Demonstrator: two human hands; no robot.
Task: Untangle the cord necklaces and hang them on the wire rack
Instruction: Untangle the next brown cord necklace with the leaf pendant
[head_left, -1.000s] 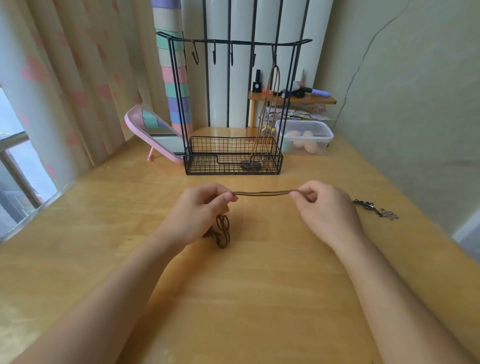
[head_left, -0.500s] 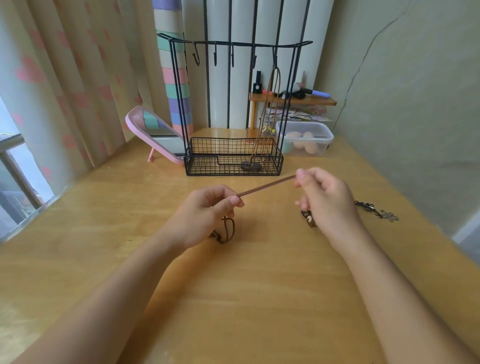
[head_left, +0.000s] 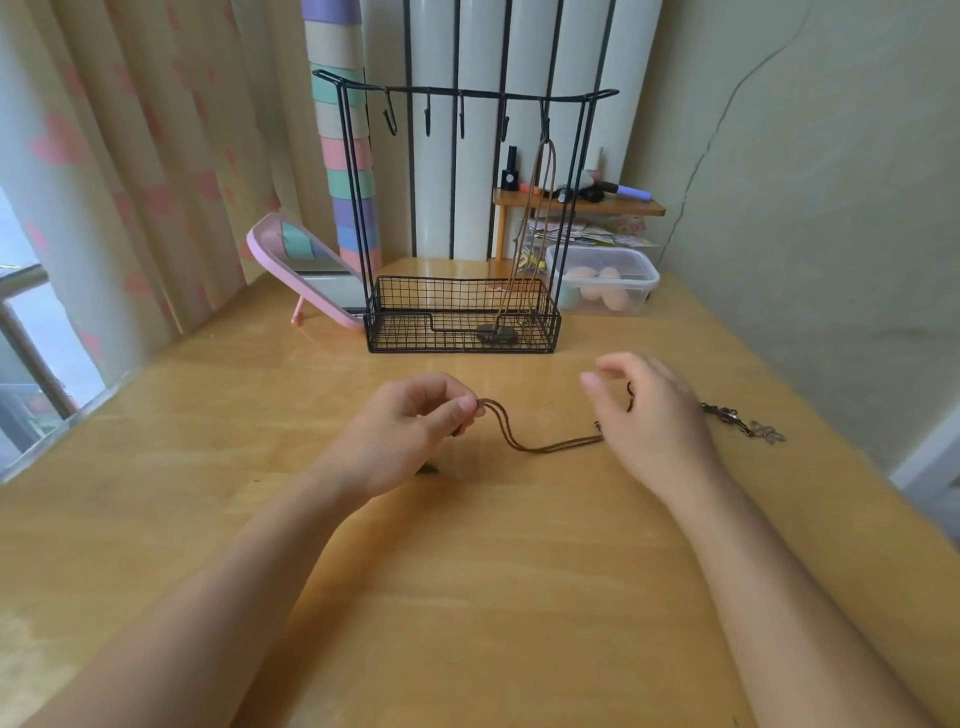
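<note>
Slackened since a moment ago, the cord necklace (head_left: 540, 446) sags onto the table (head_left: 467, 571) at centre frame, pinched by the left hand (head_left: 410, 431), right hand (head_left: 649, 415) loosely curled (grip unclear), untangling apparently unfinished before a lift to the wire rack (head_left: 415, 332) at upper centre.

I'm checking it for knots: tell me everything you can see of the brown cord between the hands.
The brown cord is thin and doubled, two strands side by side. The left hand pinches one end between thumb and forefinger; from there it sags toward the wooden table and runs right, vanishing behind the right hand. No knot shows on the visible stretch; whether the right hand grips it cannot be told.
</note>
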